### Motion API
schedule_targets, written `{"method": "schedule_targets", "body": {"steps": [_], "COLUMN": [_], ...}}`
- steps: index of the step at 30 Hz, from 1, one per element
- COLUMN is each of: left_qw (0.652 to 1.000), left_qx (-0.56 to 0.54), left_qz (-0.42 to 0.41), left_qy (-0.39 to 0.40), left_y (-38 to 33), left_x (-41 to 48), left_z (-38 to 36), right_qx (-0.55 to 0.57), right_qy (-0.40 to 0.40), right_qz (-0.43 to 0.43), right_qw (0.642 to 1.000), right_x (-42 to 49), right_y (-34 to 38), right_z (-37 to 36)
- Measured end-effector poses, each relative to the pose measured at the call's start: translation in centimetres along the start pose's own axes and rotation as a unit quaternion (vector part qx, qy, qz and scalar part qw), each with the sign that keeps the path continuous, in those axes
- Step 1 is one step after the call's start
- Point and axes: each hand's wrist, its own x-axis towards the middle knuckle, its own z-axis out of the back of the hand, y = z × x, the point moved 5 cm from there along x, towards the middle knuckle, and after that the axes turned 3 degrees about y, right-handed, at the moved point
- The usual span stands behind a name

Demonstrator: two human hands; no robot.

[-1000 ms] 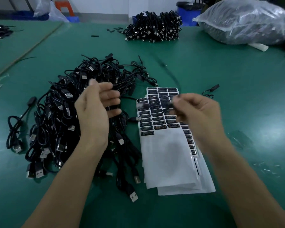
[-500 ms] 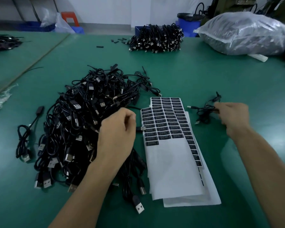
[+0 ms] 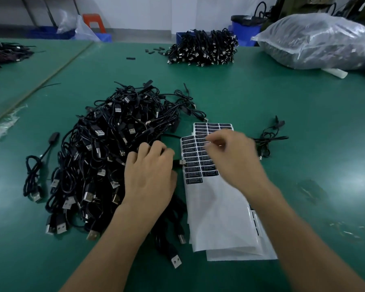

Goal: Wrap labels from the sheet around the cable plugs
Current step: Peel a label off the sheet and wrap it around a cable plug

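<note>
A big tangled pile of black USB cables (image 3: 105, 148) lies on the green table (image 3: 261, 91), left of centre. My left hand (image 3: 150, 173) rests at the pile's right edge, its fingers curled round one cable; that cable's metal plug (image 3: 181, 162) pokes out to the right. The label sheet (image 3: 217, 218), white backing with rows of black labels (image 3: 193, 171) at its far end, lies right of the pile. Over those labels my right hand (image 3: 236, 159) hovers, blurred, thumb and forefinger close together; whether it pinches a label is unclear.
One loose coiled cable (image 3: 268, 140) lies just right of the sheet, and another cable (image 3: 35, 165) left of the pile. At the back sit a neat stack of bundled cables (image 3: 202, 49) and a large clear plastic bag (image 3: 320, 41). Small scraps dot the table at right.
My right hand let go of the cable it laid down at the right and moved left over the labels. My left hand dropped from the air onto the pile's edge.
</note>
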Motion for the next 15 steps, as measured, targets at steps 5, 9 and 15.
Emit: {"method": "schedule_targets", "body": {"steps": [5,9,15], "left_qw": [0.999,0.998,0.997], "left_qx": [-0.018,-0.055,-0.053], "left_qz": [0.027,0.012,-0.046], "left_qy": [-0.017,-0.015,-0.026], "left_y": [0.0,-0.6,-1.7], "left_x": [0.2,0.1,-0.1], "left_z": [0.3,-0.1,0.2], "right_qx": [0.064,0.137,0.060], "right_qy": [0.092,0.080,0.174], "right_qz": [0.034,-0.026,-0.085], "right_qw": [0.993,0.987,0.979], "right_x": [0.9,2.7,4.1], "right_y": [3.7,5.0,7.5], "right_z": [-4.6,-5.5,-6.8]}}
